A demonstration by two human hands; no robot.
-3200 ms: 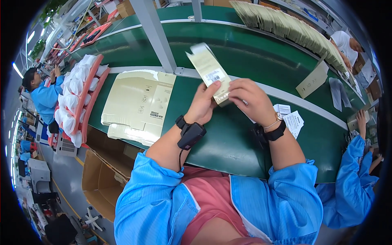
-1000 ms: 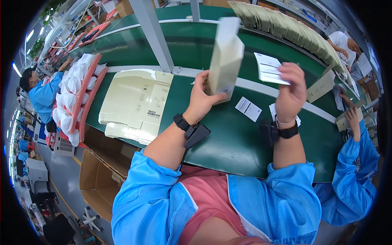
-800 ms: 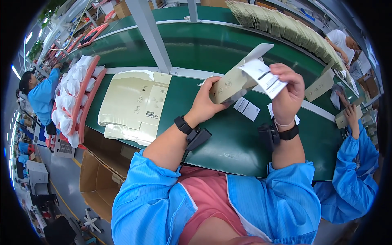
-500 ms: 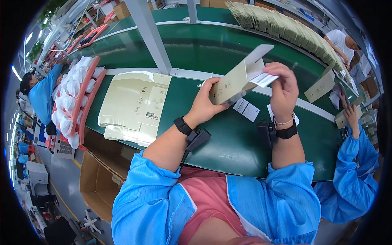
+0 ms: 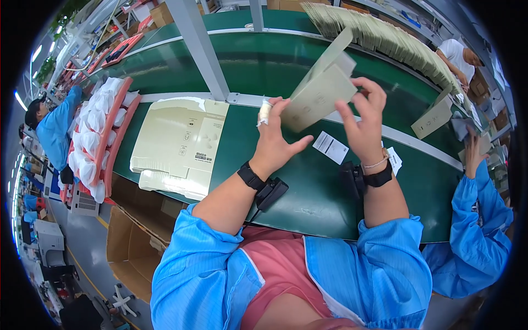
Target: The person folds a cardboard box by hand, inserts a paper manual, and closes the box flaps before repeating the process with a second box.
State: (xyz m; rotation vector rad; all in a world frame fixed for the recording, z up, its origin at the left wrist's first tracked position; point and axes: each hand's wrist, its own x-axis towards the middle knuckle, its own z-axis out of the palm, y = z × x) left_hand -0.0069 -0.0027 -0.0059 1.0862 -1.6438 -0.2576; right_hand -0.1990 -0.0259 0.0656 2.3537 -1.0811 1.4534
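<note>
A cream carton (image 5: 312, 104) with its top flap raised stands tilted over the far side of the green bench, slightly blurred. At its left edge, my left hand (image 5: 275, 135) has its thumb stretched out; a pale wrap covers one finger. My right hand (image 5: 364, 118) is beside the carton's right side, fingers spread, thumb close to the carton. Neither hand grips it; whether the fingertips touch it is hard to tell. A white printed card (image 5: 330, 147) lies below the carton, and more white paper (image 5: 394, 161) shows beside my right wrist.
Flat cream cartons (image 5: 176, 143) lie at left, beside red trays (image 5: 113, 146) of white-wrapped items. A grey post (image 5: 199, 49) rises from the bench rail. Many cream cartons (image 5: 379, 38) line the far right. A co-worker's blue sleeve (image 5: 478, 220) is at right; an open cardboard box (image 5: 129, 242) sits lower left.
The carton has shifted away from me and turned more upright. Both hands have loosened from it, their fingers now spread. The white paper slip in my right fingers is no longer visible there.
</note>
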